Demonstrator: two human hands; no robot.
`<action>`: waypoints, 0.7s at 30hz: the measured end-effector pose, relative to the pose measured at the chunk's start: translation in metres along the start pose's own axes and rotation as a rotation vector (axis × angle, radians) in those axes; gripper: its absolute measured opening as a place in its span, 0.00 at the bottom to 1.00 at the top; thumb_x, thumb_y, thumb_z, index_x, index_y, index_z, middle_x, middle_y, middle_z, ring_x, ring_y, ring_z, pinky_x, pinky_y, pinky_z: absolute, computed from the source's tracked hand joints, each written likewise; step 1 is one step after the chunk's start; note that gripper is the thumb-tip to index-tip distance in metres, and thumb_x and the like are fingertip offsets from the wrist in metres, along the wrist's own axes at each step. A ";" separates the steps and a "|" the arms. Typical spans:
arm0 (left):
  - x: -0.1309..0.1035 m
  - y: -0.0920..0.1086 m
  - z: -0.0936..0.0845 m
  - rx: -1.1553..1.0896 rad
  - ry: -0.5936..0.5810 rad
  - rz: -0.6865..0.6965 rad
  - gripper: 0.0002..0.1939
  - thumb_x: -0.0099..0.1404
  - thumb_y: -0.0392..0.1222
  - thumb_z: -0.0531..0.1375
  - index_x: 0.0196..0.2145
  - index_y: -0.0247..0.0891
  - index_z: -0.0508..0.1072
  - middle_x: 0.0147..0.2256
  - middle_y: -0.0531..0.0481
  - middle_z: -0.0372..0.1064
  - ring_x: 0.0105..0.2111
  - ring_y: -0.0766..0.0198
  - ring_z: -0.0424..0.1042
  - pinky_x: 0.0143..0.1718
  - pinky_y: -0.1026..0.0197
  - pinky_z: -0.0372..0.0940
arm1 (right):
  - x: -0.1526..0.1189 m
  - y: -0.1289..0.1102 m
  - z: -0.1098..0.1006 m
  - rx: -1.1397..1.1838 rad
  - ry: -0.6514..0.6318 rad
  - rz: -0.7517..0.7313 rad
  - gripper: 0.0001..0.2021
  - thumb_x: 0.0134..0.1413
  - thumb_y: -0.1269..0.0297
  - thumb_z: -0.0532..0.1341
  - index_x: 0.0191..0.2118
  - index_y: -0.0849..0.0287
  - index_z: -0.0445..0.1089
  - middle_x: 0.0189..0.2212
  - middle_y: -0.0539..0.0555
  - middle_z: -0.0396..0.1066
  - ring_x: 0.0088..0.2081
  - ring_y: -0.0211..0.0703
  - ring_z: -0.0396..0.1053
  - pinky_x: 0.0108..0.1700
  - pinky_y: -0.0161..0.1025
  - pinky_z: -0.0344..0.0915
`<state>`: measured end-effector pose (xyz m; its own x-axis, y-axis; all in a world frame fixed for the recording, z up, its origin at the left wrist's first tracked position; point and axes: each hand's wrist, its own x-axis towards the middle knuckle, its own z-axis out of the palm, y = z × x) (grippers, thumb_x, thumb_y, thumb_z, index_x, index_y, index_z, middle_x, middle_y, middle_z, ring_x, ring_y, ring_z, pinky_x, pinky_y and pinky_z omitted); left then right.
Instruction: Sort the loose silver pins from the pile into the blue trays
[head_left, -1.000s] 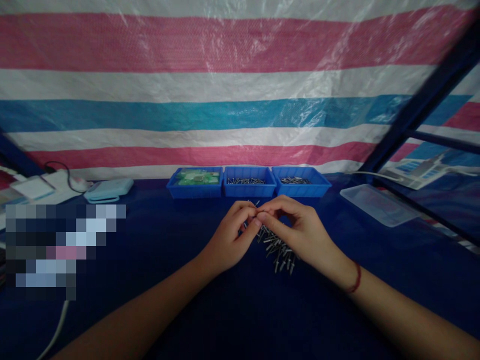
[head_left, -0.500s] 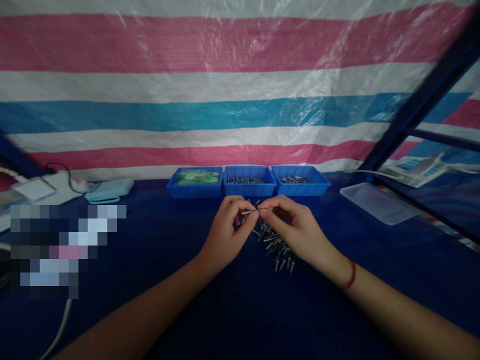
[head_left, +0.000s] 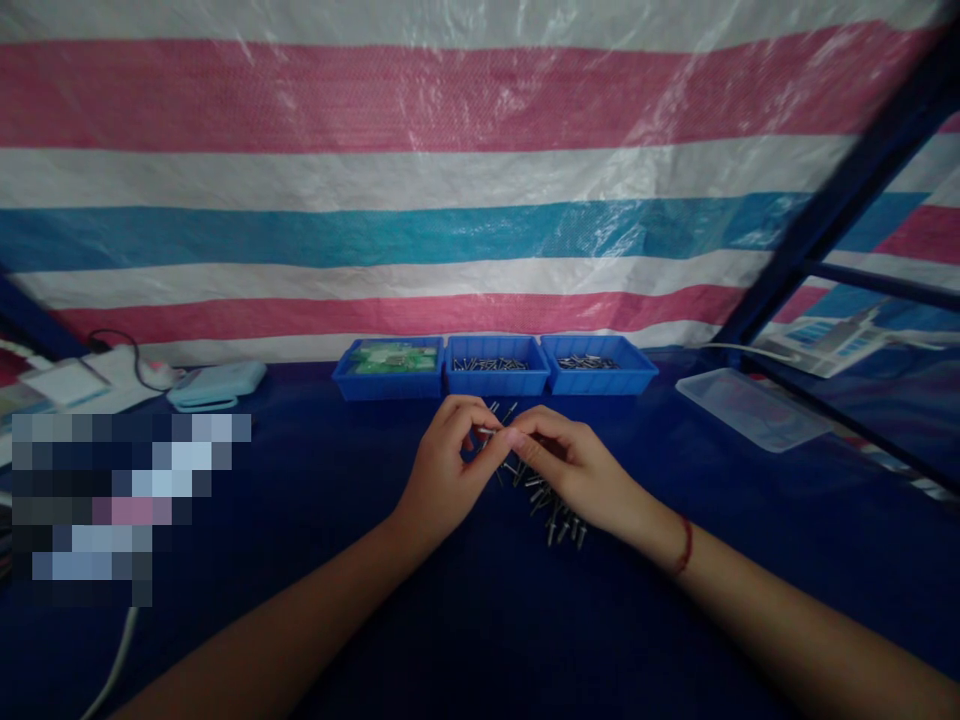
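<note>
My left hand (head_left: 452, 455) is closed in a pinch on a blind rivet (head_left: 486, 431), whose silvery end shows between thumb and forefinger. The fingertips of my right hand (head_left: 574, 460) are pinched against those of my left hand, at the rivet's other end, which the fingers hide. Below and behind my right hand lies a loose pile of blind rivets (head_left: 564, 528) on the dark blue table (head_left: 465, 620); part of the pile is covered by that hand.
Three blue bins stand at the back: the left bin (head_left: 388, 385) holds green-and-clear packets, the middle bin (head_left: 496, 383) and right bin (head_left: 604, 382) hold small metal rivets. A clear plastic lid (head_left: 750, 408) lies right, a light blue case (head_left: 217, 385) left, near a white cable (head_left: 116, 660).
My hands have drawn together, so the fingertips now meet and hide more of the rivet. The right hand has shifted slightly left and down; the view has shifted a little.
</note>
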<state>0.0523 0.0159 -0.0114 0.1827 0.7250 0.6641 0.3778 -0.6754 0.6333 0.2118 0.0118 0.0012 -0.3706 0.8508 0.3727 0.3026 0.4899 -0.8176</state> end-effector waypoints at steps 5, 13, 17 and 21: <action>0.000 -0.003 0.001 -0.033 0.042 -0.102 0.09 0.64 0.40 0.56 0.42 0.39 0.65 0.37 0.49 0.64 0.31 0.67 0.65 0.31 0.62 0.62 | 0.011 0.001 -0.021 -0.247 0.179 -0.087 0.09 0.57 0.63 0.55 0.30 0.58 0.70 0.30 0.52 0.70 0.33 0.40 0.67 0.36 0.39 0.63; 0.001 -0.007 0.002 -0.027 0.009 -0.229 0.08 0.66 0.40 0.52 0.43 0.38 0.65 0.34 0.50 0.67 0.30 0.66 0.67 0.29 0.62 0.62 | 0.029 0.045 -0.095 -1.029 0.652 0.163 0.13 0.53 0.61 0.56 0.36 0.63 0.73 0.36 0.63 0.70 0.39 0.54 0.67 0.39 0.49 0.61; 0.006 -0.014 -0.006 0.103 -0.084 -0.138 0.07 0.64 0.37 0.53 0.41 0.38 0.67 0.32 0.50 0.67 0.31 0.65 0.68 0.33 0.60 0.63 | 0.027 0.053 -0.091 -1.049 0.599 0.236 0.17 0.52 0.58 0.55 0.42 0.64 0.72 0.40 0.66 0.69 0.42 0.58 0.66 0.39 0.51 0.62; 0.010 -0.025 -0.016 0.207 -0.269 0.029 0.08 0.62 0.33 0.53 0.38 0.38 0.70 0.36 0.48 0.67 0.38 0.61 0.68 0.42 0.55 0.63 | 0.023 0.052 -0.068 -0.931 0.423 0.018 0.13 0.53 0.60 0.55 0.39 0.61 0.72 0.38 0.61 0.70 0.42 0.54 0.66 0.43 0.51 0.61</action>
<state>0.0303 0.0373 -0.0141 0.4187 0.7345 0.5341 0.5403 -0.6741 0.5035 0.2787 0.0692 -0.0027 -0.0729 0.7686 0.6355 0.9342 0.2758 -0.2264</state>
